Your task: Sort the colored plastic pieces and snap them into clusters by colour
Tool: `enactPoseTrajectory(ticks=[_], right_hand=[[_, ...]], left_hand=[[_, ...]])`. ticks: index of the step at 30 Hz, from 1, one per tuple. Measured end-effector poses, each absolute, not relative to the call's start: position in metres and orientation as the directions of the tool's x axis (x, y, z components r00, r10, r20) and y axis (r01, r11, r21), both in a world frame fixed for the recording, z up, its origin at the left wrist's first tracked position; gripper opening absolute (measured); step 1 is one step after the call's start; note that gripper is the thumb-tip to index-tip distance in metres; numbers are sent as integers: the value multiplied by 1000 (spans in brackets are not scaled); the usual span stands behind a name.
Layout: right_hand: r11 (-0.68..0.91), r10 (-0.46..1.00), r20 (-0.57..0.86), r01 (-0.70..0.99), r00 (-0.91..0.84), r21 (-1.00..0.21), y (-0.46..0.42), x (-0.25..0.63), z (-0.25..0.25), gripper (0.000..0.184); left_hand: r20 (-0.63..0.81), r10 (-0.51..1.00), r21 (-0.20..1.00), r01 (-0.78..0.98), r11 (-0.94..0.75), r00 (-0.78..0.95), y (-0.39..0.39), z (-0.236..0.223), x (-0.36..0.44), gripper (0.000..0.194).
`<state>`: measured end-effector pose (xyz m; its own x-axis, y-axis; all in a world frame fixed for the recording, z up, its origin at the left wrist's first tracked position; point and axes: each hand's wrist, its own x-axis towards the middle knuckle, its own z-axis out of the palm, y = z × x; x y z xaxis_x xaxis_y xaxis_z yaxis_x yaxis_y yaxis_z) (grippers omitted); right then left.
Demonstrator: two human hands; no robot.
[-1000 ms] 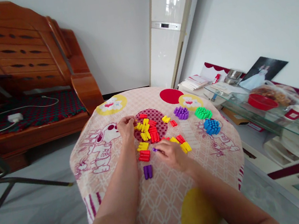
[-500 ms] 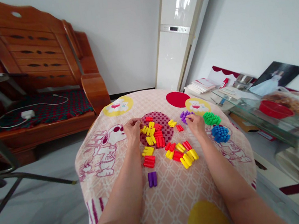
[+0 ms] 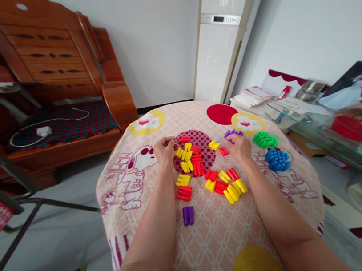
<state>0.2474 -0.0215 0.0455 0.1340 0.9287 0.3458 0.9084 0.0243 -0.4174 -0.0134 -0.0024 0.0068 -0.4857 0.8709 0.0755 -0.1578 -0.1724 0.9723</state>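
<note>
My left hand [image 3: 166, 152] is at the left edge of the dark red checkered circle, its fingertips pinched together. Whatever lies between them is too small to make out. Right beside it is a cluster of yellow plastic pieces [image 3: 184, 154] and red plastic pieces [image 3: 197, 160]. My right hand [image 3: 240, 147] hovers just in front of the purple pile [image 3: 233, 133], fingers curled together, their tips close to a small red piece [image 3: 224, 151]. I cannot tell what they hold. A joined purple pair [image 3: 188, 215] lies nearer to me.
Green [image 3: 265, 139] and blue [image 3: 278, 159] piles lie right of my right hand. More red and yellow pieces [image 3: 232, 192] sit between my forearms. A patterned cloth [image 3: 213, 247] covers the round table. A glass shelf [image 3: 321, 127] stands at right, a chair [image 3: 18, 201] at left.
The view has shifted slightly, so the table appears a little further right. My right hand has drawn back a little from the purple pile toward me. My left hand stays beside the yellow pieces.
</note>
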Motion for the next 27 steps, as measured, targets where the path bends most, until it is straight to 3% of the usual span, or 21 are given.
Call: enactPoseTrajectory(ticks=[3,5,7,9,12,18,24,27], right_hand=[[332,942,219,802,-255,-497,-47,218,71,15],[520,834,114,697,-540,-494,-71,191,86,11],[694,653,3,597,-757,-403,-98,165,94,8],[816,505,-93,510,-858,-272,-123,144,94,11],[886,431,-154,450,-889,-117,-151,126,84,10],[903,410,-186,427,-893,-59,-178,112,83,22],[909,373,-139,391,-917,-144,-171,110,85,13],[853,481,-50,480,-875,-203,-145,128,93,8]], left_hand=[[72,871,974,-155,-166,-486,-2,7,-14,19],[67,871,973,-161,-165,-487,-2,8,-14,20],[65,868,972,-167,-167,-492,-3,9,-14,20],[62,865,971,-169,-167,-497,-4,10,-14,19],[65,862,972,-162,-168,-503,-5,10,-15,20],[62,868,974,-161,-161,-492,-2,6,-16,20],[43,871,976,-167,-142,-489,0,7,-17,21],[51,869,971,-180,-159,-491,-1,8,-17,21]])
